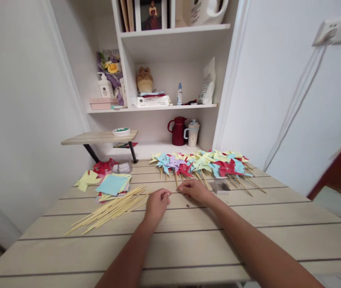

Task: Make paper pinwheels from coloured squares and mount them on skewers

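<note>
My left hand (157, 205) is just above the table, its fingers curled together beside the ends of the bamboo sticks (113, 210). Whatever it may hold is hidden. My right hand (194, 191) pinches its fingertips low over the tabletop, close to the stick of a purple pinwheel (176, 163); anything between them is too small to make out. Below that hand lies a tiny dark piece (188, 205). To its right stands a small clear box (220, 187) with dark contents. Behind spreads a pile of paper pinwheels (202, 165) in yellow, blue and red.
Coloured paper squares (113, 185) are stacked at the left, near a yellow folded paper (86, 180) and a clear container (121, 168). A small raised shelf (98, 138) overhangs them. At the back stand a red jug (178, 131) and a lidded cup (192, 134).
</note>
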A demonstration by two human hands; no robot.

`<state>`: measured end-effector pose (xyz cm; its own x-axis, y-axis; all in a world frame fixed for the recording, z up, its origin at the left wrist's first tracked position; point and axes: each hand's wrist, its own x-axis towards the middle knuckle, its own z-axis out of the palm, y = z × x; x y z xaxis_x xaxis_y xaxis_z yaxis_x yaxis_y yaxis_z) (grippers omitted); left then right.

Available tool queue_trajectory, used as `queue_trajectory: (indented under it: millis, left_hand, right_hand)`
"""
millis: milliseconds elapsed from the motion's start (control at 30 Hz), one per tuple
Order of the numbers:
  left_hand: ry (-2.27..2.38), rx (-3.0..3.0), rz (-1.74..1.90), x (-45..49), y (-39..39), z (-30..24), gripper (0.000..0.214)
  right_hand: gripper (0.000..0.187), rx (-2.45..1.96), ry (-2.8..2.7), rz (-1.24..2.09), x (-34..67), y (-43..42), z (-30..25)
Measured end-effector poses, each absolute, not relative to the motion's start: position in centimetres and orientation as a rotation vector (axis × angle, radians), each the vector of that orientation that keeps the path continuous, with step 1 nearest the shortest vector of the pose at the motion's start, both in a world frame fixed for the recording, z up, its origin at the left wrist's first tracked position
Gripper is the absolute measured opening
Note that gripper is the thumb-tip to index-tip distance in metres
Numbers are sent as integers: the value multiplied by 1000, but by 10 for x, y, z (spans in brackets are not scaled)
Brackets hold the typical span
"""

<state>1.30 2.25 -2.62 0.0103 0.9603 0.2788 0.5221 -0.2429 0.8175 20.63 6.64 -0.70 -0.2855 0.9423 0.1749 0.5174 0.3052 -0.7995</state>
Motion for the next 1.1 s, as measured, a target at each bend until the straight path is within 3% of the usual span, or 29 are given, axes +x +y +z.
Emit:
queue_trajectory:
  millis: [333,500,667,867,1100]
  left_hand:
    - [1392,2097,1041,8,-2,-12,23]
    - [1349,2557,884,-20,-11,10,23]
    - [1802,2669,843,-96,3,34,29]
    - [2093,2553,459,-169,9,40,64]
    - [2084,2359,471,-197,9,37,38]
  right_hand:
    - [46,-1268,-1591,656,228,73,10]
    - [49,-1231,-1566,687,227,70,9]
    - [42,-1180,-1596,741,220,62,15]
    - [39,-1168,-1614,769,214,59,17]
    - [38,-1183,-1591,789,216,57,20]
